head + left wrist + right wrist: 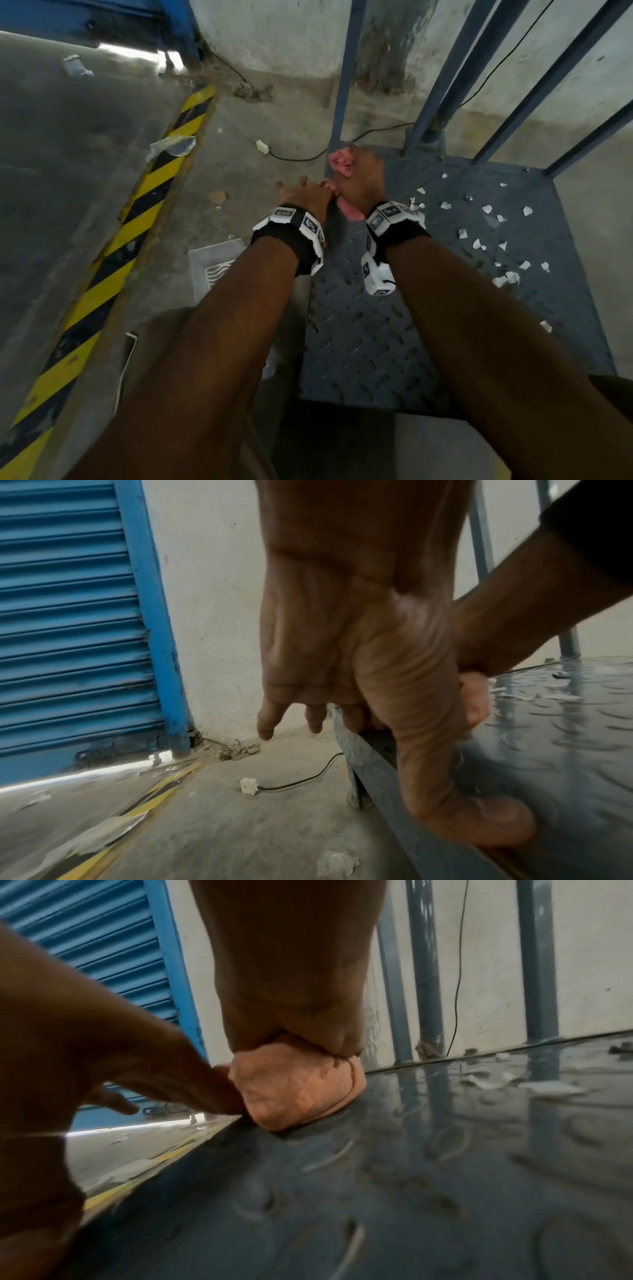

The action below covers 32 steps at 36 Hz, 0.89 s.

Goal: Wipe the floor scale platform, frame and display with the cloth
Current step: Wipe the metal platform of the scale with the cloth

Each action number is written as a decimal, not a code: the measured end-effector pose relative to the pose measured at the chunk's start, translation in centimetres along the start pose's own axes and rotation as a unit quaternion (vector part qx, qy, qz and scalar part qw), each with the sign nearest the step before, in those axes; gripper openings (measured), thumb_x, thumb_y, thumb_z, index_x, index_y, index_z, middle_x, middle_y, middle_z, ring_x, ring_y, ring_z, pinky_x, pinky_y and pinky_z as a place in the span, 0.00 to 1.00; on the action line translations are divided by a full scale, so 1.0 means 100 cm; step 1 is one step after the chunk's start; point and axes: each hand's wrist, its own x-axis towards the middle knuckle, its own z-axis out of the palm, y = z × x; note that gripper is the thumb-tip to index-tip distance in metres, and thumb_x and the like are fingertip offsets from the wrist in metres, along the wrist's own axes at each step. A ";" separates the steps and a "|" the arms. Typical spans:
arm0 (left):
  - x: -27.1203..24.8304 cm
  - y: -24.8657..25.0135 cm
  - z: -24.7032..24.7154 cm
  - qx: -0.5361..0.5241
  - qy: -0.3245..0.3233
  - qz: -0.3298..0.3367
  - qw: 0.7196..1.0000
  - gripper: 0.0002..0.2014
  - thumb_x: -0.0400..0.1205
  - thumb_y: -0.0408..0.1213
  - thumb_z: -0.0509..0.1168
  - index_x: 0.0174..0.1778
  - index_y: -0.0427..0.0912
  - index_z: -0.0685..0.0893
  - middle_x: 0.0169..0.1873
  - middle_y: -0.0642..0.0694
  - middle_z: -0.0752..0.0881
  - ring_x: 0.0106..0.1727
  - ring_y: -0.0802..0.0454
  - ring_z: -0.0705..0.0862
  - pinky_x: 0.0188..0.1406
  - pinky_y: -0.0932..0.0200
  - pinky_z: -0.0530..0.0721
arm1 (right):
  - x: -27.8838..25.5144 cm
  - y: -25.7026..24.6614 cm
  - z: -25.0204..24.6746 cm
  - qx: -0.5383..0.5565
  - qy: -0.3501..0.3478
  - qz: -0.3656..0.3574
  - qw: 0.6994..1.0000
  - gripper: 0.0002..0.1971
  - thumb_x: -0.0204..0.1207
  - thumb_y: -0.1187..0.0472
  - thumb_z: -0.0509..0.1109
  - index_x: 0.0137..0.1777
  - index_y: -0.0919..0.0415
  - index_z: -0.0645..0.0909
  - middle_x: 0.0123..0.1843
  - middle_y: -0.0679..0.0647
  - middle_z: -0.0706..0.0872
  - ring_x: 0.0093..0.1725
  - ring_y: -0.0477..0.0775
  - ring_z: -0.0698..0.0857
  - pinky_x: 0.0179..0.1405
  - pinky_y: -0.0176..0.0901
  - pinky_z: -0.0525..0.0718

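The floor scale's blue-grey checker-plate platform (394, 342) lies on the right, with blue frame posts (346, 68) rising at its far side. My right hand (359, 178) grips a bunched pink cloth (340, 161) and presses it on the platform's far left corner; in the right wrist view the cloth (298, 1091) sits squeezed under the hand on the plate (445, 1177). My left hand (305, 195) rests beside it on the platform's left edge, its fingers spread over the side. In the left wrist view its thumb (479, 821) lies on the plate. No display is in view.
Several white paper scraps (486, 209) litter the platform's right half. A black cable with a white plug (262, 146) lies on the concrete floor left of the scale. A yellow-and-black striped ramp edge (137, 222), a white plastic tray (212, 267) and a blue shutter (68, 615) are on the left.
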 end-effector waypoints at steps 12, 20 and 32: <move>-0.002 0.008 -0.006 -0.003 -0.014 -0.018 1.000 0.43 0.80 0.46 0.76 0.87 0.55 0.58 0.84 0.46 0.66 0.84 0.34 0.63 0.77 0.18 0.59 | -0.005 0.029 -0.045 -0.041 0.054 0.079 0.995 0.25 0.66 0.48 0.76 0.60 0.63 0.86 0.60 0.63 0.88 0.62 0.68 0.85 0.56 0.53 0.83; -0.007 0.013 -0.005 -0.001 0.032 -0.054 0.998 0.36 0.68 0.48 0.81 0.72 0.52 0.76 0.71 0.44 0.79 0.78 0.36 0.71 0.72 0.22 0.68 | -0.017 -0.003 0.000 0.027 0.038 -0.025 0.999 0.05 0.67 0.53 0.66 0.34 0.48 0.83 0.35 0.50 0.88 0.34 0.54 0.87 0.35 0.54 0.89; -0.003 0.021 -0.013 0.060 0.041 0.013 0.997 0.35 0.68 0.42 0.81 0.72 0.54 0.79 0.68 0.41 0.79 0.74 0.38 0.73 0.75 0.24 0.66 | -0.025 0.057 -0.066 0.008 0.060 0.108 0.992 0.20 0.69 0.46 0.73 0.53 0.60 0.87 0.48 0.58 0.91 0.50 0.62 0.89 0.45 0.44 0.81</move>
